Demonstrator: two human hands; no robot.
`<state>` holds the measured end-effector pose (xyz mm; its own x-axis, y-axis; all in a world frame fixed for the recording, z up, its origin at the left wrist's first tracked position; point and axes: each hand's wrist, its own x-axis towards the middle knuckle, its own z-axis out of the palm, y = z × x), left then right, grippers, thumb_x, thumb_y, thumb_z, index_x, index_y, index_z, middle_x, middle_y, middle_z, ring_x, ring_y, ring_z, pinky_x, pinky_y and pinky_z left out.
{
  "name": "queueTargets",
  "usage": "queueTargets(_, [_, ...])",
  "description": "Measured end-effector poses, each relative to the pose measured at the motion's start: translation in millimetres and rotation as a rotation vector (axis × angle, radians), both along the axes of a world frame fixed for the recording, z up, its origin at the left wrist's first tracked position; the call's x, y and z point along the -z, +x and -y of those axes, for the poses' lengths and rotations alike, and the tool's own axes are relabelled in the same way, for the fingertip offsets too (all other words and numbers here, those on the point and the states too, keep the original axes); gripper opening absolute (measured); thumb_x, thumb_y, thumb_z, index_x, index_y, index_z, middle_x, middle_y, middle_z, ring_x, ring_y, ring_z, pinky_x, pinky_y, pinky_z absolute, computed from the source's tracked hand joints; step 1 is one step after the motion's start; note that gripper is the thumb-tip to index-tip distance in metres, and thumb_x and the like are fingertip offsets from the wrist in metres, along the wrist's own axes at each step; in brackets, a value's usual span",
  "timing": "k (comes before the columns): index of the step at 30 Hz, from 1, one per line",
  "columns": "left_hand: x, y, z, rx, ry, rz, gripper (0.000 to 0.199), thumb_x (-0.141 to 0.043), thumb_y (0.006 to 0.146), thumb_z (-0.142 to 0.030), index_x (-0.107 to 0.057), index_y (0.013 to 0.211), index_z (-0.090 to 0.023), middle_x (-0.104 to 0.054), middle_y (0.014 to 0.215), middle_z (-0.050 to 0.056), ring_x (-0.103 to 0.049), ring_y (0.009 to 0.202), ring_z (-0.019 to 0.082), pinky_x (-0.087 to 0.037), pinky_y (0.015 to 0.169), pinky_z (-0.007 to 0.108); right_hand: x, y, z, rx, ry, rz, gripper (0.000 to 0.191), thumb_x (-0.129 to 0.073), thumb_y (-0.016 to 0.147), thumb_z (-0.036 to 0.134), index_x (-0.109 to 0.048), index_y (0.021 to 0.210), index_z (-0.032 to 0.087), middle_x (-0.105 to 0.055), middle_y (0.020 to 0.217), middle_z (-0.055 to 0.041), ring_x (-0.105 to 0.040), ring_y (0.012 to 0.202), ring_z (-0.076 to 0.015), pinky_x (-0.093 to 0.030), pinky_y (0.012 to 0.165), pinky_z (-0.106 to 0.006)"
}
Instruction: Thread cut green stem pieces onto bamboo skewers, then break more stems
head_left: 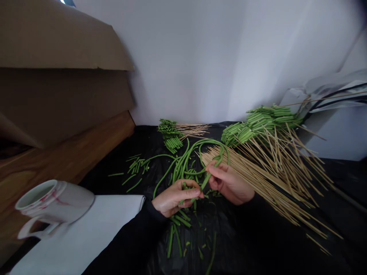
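Note:
Both hands grip one long green bean [205, 181], stretched between them above the middle of the black sheet. My left hand [174, 196] pinches its lower end between thumb and fingers, and short green pieces show inside the palm. My right hand [231, 184] is closed on the bean a little higher up, at its right. Several more long beans [183, 162] lie in loose loops just behind the hands. Short cut bean pieces [182, 219] are scattered beneath and in front of my left hand.
Bare wooden skewers [266, 183] lie in a heap at right. Skewered green pieces are stacked in a large pile [263, 122] and a smaller one [170, 133] by the wall. A white mug [71, 202] stands on white paper [94, 236] at left, near a cardboard box [63, 91].

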<state>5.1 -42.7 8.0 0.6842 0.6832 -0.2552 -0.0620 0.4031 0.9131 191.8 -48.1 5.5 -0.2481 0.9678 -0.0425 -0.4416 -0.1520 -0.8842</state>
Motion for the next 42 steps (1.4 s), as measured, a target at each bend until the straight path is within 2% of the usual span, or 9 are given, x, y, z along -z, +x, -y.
queueTargets(5, [0.8, -3, 0, 0.059, 0.06, -0.039, 0.038, -0.063, 0.08, -0.047, -0.072, 0.082, -0.01, -0.031, 0.043, -0.007, -0.021, 0.04, 0.005, -0.01, 0.042, 0.024, -1.6, 2, 1, -0.008, -0.047, -0.001, 0.029, -0.077, 0.068, 0.039, -0.056, 0.076, 0.02, -0.055, 0.052, 0.0061, -0.045, 0.044, -0.0061, -0.03, 0.044, -0.02])
queueTargets(10, [0.4, -1, 0, 0.041, 0.087, -0.069, 0.036, -0.073, 0.07, -0.045, -0.069, 0.078, -0.011, -0.034, 0.044, -0.007, -0.025, 0.041, 0.005, -0.011, 0.042, 0.024, 0.6, -3, 4, -0.031, -0.015, 0.039, 0.029, -0.077, 0.068, 0.039, -0.057, 0.076, 0.02, -0.057, 0.054, 0.0056, -0.047, 0.044, -0.0068, -0.032, 0.045, -0.021])
queueTargets(16, [2.1, 2, 0, -0.169, 0.076, -0.019, 0.034, -0.08, 0.064, -0.038, -0.061, 0.076, -0.012, -0.046, 0.056, -0.006, -0.027, 0.043, 0.003, -0.013, 0.043, 0.022, -2.2, 0, 2, -0.006, 0.039, 0.007, 0.023, -0.076, 0.069, 0.036, -0.06, 0.075, 0.02, -0.059, 0.059, 0.0044, -0.048, 0.049, -0.0062, -0.033, 0.047, -0.021])
queueTargets(21, [4.8, 3, -2, -0.295, 0.041, 0.128, 0.028, -0.074, 0.074, -0.035, -0.056, 0.074, -0.014, -0.035, 0.05, -0.008, -0.025, 0.044, 0.004, -0.016, 0.042, 0.019, 1.6, -2, 1, 0.029, 0.094, 0.049, 0.024, -0.078, 0.066, 0.034, -0.063, 0.077, 0.019, -0.064, 0.066, 0.0011, -0.05, 0.052, -0.0068, -0.035, 0.048, -0.02])
queueTargets(25, [3.9, 2, -4, -0.352, -0.036, 0.3, 0.024, -0.069, 0.08, -0.028, -0.051, 0.071, -0.014, -0.033, 0.051, -0.008, -0.024, 0.044, 0.004, -0.021, 0.043, 0.017, 4.3, -8, 3, -0.005, 0.114, 0.095, 0.027, -0.08, 0.063, 0.034, -0.064, 0.079, 0.018, -0.066, 0.068, -0.0005, -0.051, 0.051, -0.0076, -0.036, 0.048, -0.021])
queueTargets(28, [-2.8, 0, -6, -0.318, -0.207, 0.469, 0.02, -0.063, 0.084, -0.024, -0.05, 0.073, -0.013, -0.037, 0.059, -0.006, -0.026, 0.045, 0.002, -0.022, 0.041, 0.014, 2.9, -6, 3, -0.017, 0.082, 0.015, 0.024, -0.078, 0.067, 0.034, -0.064, 0.079, 0.019, -0.067, 0.069, -0.0007, -0.051, 0.052, -0.0071, -0.035, 0.049, -0.021])
queueTargets(32, [-11.9, -5, -9, -0.286, -0.378, 0.657, 0.019, -0.05, 0.09, -0.021, -0.048, 0.072, -0.013, -0.035, 0.063, -0.005, -0.029, 0.045, 0.003, -0.023, 0.039, 0.014, 1.2, 2, 1, -0.016, 0.053, -0.073, 0.023, -0.074, 0.072, 0.038, -0.062, 0.071, 0.018, -0.059, 0.056, 0.0029, -0.046, 0.047, -0.0053, -0.03, 0.046, -0.02])
queueTargets(37, [-4.5, -1, -6, -0.161, -0.389, 0.486, 0.019, -0.046, 0.09, -0.026, -0.057, 0.089, -0.011, -0.041, 0.064, -0.003, -0.033, 0.044, 0.003, -0.018, 0.038, 0.015, 4.4, 1, 1, -0.034, 0.086, 0.019, 0.029, -0.072, 0.074, 0.043, -0.06, 0.069, 0.017, -0.05, 0.046, 0.0055, -0.041, 0.041, -0.0051, -0.024, 0.043, -0.021])
queueTargets(42, [2.2, 5, 2, -0.101, -0.169, 0.197, 0.026, -0.059, 0.085, -0.037, -0.062, 0.087, -0.011, -0.046, 0.065, -0.002, -0.03, 0.042, 0.001, -0.015, 0.04, 0.017, 7.9, -4, 3, -0.063, 0.167, 0.128, 0.029, -0.069, 0.076, 0.042, -0.058, 0.067, 0.018, -0.049, 0.046, 0.0062, -0.04, 0.042, -0.0053, -0.026, 0.043, -0.021])
